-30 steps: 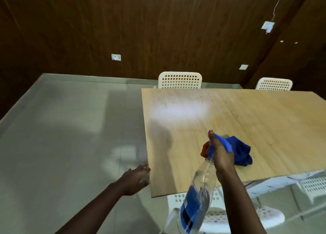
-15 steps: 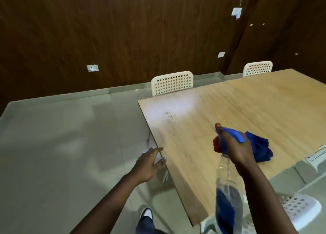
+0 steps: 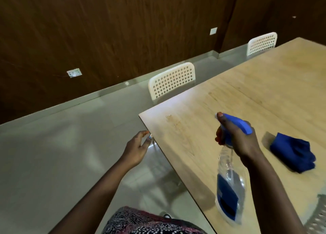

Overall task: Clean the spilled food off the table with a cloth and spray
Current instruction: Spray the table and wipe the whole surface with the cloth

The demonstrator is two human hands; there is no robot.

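Spilled food sits as small crumb patch near desk far-left corner. Right hand grips spray bottle above desk, nozzle toward spill. Blue cloth lies right of bottle. Left hand loose, holding nothing, beside desk edge.

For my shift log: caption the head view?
Right hand aims spray bottle at spilled food; cloth waits.
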